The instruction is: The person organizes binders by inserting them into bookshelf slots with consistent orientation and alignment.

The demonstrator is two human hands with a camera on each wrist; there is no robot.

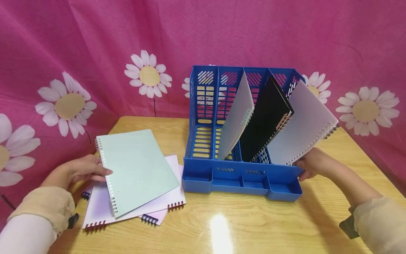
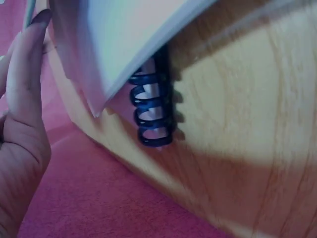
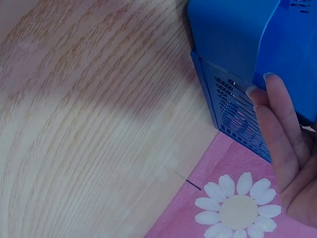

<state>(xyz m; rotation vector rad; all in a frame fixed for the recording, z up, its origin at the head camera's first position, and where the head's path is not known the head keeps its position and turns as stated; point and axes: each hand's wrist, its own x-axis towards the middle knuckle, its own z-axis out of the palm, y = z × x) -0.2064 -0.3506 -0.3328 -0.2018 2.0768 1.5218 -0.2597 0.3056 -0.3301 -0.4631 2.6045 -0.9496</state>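
Note:
At the left, my left hand [image 1: 85, 168] pinches the spiral edge of a pale green notebook [image 1: 139, 169], thumb on top of the cover. That notebook is tilted over a lilac-and-white notebook [image 1: 158, 203] with dark red rings. Below them, a pinkish notebook [image 1: 159, 216] with black rings shows only its edges. My right hand [image 1: 312, 164] touches the right side of a blue file organizer [image 1: 241, 190]; its fingers [image 3: 277, 124] lie fairly straight against the outer wall. The right thumb is hard to make out.
In the organizer's slots lean a light grey notebook [image 1: 236, 116], a black notebook [image 1: 266, 120] and a pale lilac notebook [image 1: 301, 123]. Small trays line its front. A pink flowered cloth [image 1: 108, 46] hangs behind the wooden table [image 1: 253, 225].

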